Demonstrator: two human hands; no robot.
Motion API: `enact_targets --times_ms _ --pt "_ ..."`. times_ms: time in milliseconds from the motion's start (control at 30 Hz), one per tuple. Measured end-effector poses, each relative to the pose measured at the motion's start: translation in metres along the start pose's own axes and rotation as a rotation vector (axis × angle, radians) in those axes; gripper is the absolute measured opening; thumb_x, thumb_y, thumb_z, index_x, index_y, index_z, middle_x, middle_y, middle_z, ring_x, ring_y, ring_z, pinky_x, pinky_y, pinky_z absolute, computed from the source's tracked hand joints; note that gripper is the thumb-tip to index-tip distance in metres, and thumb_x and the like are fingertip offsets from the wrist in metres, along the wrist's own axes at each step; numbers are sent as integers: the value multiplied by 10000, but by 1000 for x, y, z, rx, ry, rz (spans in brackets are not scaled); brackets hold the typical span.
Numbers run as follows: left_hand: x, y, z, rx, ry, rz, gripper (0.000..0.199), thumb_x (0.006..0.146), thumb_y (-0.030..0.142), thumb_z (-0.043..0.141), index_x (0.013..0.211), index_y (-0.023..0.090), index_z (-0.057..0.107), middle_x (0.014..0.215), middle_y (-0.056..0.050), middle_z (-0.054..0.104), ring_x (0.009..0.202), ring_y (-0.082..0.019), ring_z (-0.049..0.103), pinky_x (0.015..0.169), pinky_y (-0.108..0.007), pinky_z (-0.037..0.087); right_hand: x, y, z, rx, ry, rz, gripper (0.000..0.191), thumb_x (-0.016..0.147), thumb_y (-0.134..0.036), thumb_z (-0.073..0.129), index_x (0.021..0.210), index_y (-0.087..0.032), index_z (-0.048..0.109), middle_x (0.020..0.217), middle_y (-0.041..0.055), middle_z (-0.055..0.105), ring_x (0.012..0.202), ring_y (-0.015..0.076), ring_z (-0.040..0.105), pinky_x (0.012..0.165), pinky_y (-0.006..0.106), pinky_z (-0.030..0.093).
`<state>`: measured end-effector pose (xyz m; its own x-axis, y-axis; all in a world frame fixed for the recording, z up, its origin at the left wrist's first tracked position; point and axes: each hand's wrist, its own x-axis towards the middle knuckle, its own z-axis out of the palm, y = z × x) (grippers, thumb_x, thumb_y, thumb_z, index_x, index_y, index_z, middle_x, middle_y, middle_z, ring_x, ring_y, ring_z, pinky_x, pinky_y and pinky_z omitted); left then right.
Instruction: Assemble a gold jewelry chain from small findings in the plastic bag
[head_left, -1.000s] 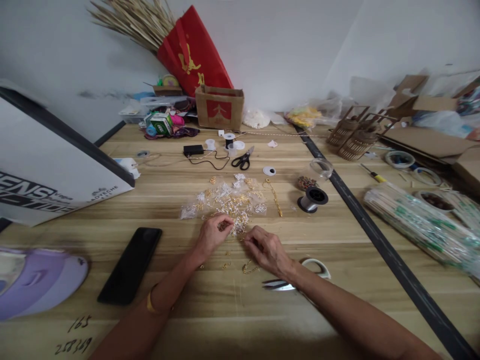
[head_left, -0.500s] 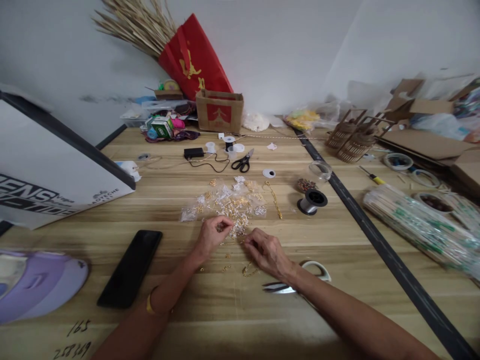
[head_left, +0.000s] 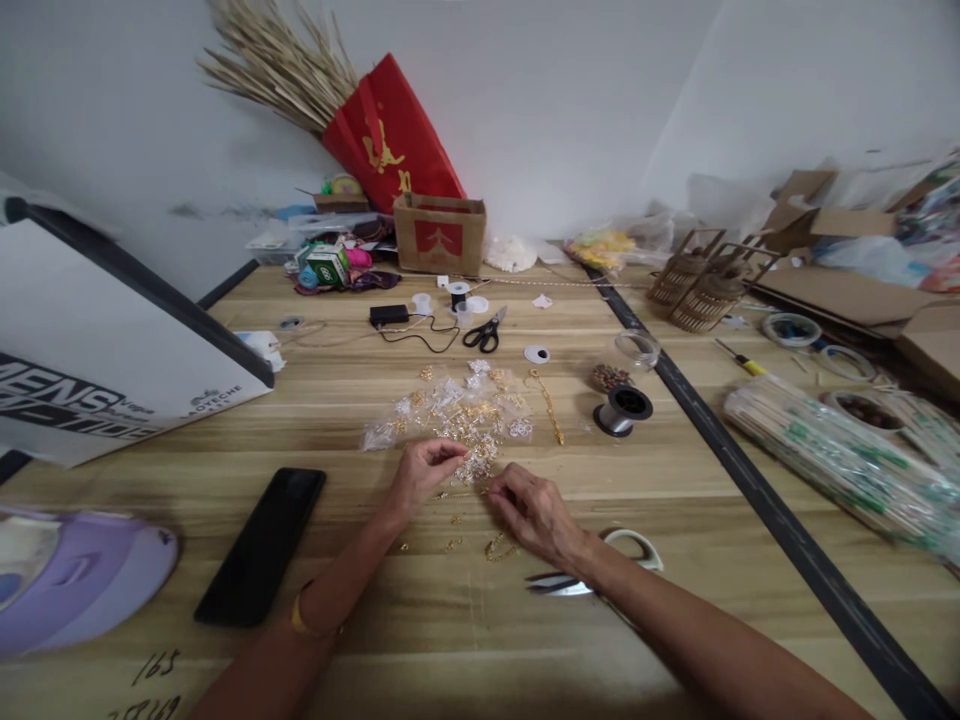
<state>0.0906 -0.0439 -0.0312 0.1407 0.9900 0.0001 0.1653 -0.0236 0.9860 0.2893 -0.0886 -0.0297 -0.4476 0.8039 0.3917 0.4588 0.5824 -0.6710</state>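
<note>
My left hand (head_left: 421,480) is at the near left edge of a pile of small gold and silver jewelry findings (head_left: 474,450). Its thumb and forefinger are pinched together; whatever is between them is too small to make out. To the right, my right hand (head_left: 538,508) is closed, fingertips down at the end of a thin gold chain (head_left: 463,494) on the table. Just below it lies another gold chain (head_left: 496,547), with a few tiny gold pieces (head_left: 454,545) to the left. White-handled scissors (head_left: 634,545) lie partly under my right forearm.
A black phone (head_left: 262,545) and a purple iron (head_left: 90,575) are on the left. Behind the pile lie black scissors (head_left: 486,332). To the right stand a wire spool (head_left: 624,410) and a bead container (head_left: 611,377); farther right are bagged sticks (head_left: 832,455).
The whole view has shifted slightly downward. My two hands stay almost in place beside the pile, with the left fingertips still pinched and the right still closed.
</note>
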Motion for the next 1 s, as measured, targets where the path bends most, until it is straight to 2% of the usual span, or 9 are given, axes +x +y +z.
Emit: enact_targets --times_ms 367,667,867,1000 --pt "0 2 0 -118 4 -100 197 568 253 771 704 130 701 698 -41 719 655 -149 643 659 -250 510 1 -3 0 8 23 4 102 884 -170 474 805 -182 537 722 19 552 602 123 504 571 223 383" --pt "0 2 0 -86 20 -55 191 586 252 764 714 125 699 699 -39 710 656 -146 632 653 -245 499 1 -5 -2 36 23 33 107 877 -171 475 790 -183 535 701 14 552 579 116 487 548 221 375" --pt "-6 6 3 -91 -38 -88 188 604 255 761 721 122 697 715 -44 713 666 -147 630 652 -244 489 2 -4 -1 128 67 105 105 871 -203 500 776 -178 537 679 -1 531 566 105 471 528 212 364" --pt "-11 9 6 -102 -118 -112 174 606 241 759 720 124 697 712 -35 705 682 -144 622 674 -240 477 2 -4 -2 172 104 155 102 872 -222 505 789 -177 540 679 -3 532 566 104 461 519 209 357"
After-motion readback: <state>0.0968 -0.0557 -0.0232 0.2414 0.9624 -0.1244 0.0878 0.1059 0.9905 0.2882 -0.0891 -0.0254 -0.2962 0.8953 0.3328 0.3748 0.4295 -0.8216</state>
